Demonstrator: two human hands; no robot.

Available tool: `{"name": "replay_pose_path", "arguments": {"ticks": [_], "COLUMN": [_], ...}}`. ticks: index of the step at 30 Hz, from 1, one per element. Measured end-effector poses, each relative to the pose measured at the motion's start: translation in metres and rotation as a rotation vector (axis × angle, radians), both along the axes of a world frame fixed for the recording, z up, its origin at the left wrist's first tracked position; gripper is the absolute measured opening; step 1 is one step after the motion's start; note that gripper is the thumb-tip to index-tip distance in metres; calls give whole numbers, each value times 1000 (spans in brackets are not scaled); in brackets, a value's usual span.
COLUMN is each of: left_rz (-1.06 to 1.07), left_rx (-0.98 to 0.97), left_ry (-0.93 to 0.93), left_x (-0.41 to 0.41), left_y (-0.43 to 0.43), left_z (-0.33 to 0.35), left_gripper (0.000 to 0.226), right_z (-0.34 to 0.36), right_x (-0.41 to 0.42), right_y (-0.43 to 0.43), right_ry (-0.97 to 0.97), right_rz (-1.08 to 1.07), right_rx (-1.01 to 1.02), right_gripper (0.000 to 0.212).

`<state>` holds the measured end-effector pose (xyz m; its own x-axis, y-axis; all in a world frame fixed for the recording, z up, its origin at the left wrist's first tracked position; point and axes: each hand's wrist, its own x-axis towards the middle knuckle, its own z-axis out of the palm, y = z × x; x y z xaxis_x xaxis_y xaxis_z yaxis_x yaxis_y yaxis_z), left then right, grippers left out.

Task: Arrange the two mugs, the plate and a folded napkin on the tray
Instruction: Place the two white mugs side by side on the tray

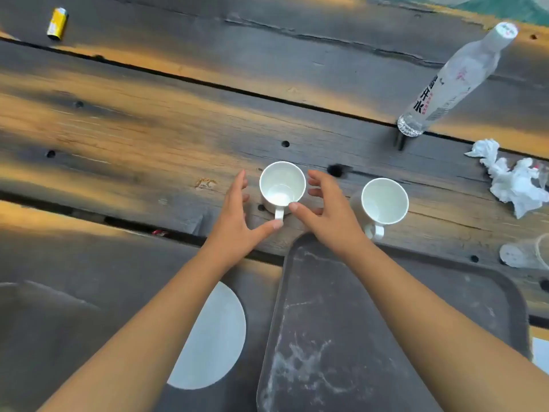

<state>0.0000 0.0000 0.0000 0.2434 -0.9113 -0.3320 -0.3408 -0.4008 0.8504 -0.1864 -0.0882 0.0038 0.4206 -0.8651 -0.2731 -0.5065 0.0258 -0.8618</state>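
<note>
Two white mugs stand upright on the wooden table. The left mug point(282, 185) has its handle toward me. My left hand point(237, 215) and my right hand point(326, 212) flank it with fingers spread, holding nothing; both thumbs lie near the handle. The right mug point(384, 200) stands just right of my right hand. A dark marbled tray point(332, 337) lies near me, partly under my right forearm. A white plate point(214, 337) lies left of the tray, half hidden by my left forearm. A pale corner, perhaps the napkin point(540, 352), shows at the right edge.
A clear water bottle point(454, 81) stands at the back right. Crumpled white tissue point(511, 179) lies at the right edge, and a clear plastic cup point(525, 254) lies on its side below it. A yellow can point(58, 23) lies far left. The planks have gaps and holes.
</note>
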Motion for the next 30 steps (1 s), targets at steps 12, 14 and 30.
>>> {"name": "replay_pose_path", "arguments": {"ticks": [12,14,30], "left_rz": [-55,-30,-57], "left_rx": [18,20,-5], "left_ry": [143,157,69], "left_x": [-7,-8,-62], "left_y": [-13,-14,38], "left_z": [-30,-31,15], "left_gripper": [103,100,98], "right_z": [-20,-19,13], "right_x": [19,19,-35], "right_y": [-3,-4,52], "right_ry": [-202,-224,-221], "right_rz": [4,-8,-40], "right_rx": [177,184,101], "right_gripper": [88,79,72]}}
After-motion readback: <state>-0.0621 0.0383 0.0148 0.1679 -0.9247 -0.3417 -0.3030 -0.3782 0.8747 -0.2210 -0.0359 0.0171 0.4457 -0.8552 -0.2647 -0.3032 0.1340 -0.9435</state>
